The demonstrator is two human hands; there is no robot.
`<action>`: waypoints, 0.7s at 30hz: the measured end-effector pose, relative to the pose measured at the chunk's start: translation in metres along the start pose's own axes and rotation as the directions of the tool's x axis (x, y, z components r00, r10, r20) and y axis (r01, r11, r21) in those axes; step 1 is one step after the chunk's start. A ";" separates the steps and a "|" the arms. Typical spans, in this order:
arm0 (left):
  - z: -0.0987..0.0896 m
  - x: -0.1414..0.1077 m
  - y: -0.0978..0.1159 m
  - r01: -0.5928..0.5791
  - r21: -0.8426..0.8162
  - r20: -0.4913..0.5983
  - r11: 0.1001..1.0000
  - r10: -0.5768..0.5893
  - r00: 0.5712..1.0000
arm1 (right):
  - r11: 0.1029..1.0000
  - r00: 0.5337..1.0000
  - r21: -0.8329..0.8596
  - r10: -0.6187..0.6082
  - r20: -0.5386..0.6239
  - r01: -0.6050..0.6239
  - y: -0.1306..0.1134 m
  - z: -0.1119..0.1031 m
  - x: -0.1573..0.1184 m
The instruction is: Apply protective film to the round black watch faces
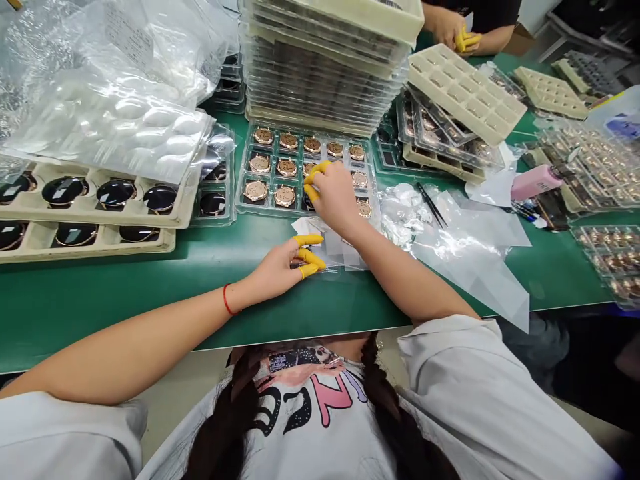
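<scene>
My right hand [335, 197], with yellow finger cots, sits over a clear blister tray [239, 200] of rose-gold watch cases, its fingertips among the cases. One case [284, 195] lies just left of those fingers. My left hand [277, 267], also wearing yellow cots, is lower on the green bench, its fingertips on clear film sheets [333, 250] at the tray's front edge. Whether either hand pinches something thin is hidden by the fingers.
A tall stack of trays [320, 67] stands behind. Cream trays of black-faced watches [90, 203] lie left under plastic sheeting [110, 113]. Tweezers [431, 205] rest on plastic film at right, near a pink bottle [530, 182]. A co-worker's hand [447, 30] is at the far edge.
</scene>
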State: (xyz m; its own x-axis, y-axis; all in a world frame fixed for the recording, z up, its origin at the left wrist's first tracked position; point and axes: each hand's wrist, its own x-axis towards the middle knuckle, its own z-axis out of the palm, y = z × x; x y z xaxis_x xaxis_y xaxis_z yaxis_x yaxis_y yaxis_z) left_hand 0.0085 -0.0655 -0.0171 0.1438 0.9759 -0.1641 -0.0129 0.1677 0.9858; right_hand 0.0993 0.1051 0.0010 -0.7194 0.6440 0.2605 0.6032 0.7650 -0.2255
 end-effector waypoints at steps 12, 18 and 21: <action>-0.003 -0.004 0.005 0.014 -0.078 -0.004 0.997 -0.015 1.000 | 0.934 0.908 -0.110 -0.296 0.297 0.341 -0.028 0.006 0.042; -0.007 0.000 0.014 0.038 -0.208 -0.079 0.977 -0.055 0.995 | 0.931 0.919 -0.103 -0.319 0.232 0.350 -0.034 -0.001 0.053; -0.009 0.001 0.018 0.042 -0.272 -0.124 0.961 -0.078 0.989 | 0.926 0.926 -0.152 -0.308 0.220 0.345 -0.042 -0.015 0.041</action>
State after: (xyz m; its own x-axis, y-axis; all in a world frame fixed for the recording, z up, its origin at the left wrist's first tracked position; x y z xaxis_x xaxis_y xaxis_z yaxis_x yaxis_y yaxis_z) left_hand -0.0007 -0.0607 -0.0001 0.0210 0.9695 -0.2442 -0.2752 0.2405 0.9308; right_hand 0.0497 0.0992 0.0355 -0.9275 0.3590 0.1042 0.3632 0.9314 0.0235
